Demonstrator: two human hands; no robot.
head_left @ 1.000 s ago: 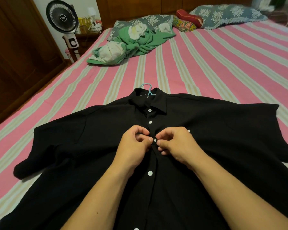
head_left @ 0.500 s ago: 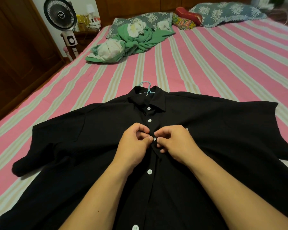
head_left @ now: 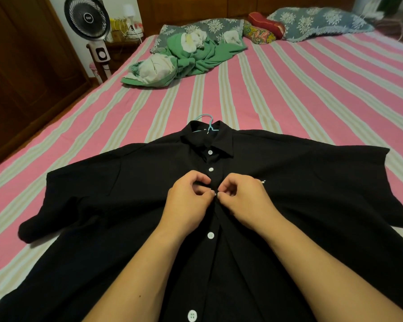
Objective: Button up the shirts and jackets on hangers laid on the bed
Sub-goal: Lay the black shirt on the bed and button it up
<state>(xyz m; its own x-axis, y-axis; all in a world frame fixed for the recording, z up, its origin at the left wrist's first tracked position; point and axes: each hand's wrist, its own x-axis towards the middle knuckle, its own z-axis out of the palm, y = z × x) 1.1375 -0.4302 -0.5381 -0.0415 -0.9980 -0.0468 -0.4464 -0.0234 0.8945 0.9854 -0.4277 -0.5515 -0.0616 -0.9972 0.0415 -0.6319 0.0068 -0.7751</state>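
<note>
Both hands barely shifted since a second ago: left hand (head_left: 186,201) and right hand (head_left: 244,196) pinch the black shirt (head_left: 300,194) placket at frame centre, third button hidden between fingertips, placket running top-to-bottom, next button (head_left: 210,235) just below.

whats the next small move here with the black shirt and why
Probably push the third button through its hole. Both hands, left hand and right hand, pinch the black shirt placket at that spot; the two buttons above look fastened, and the next button waits below.
</note>
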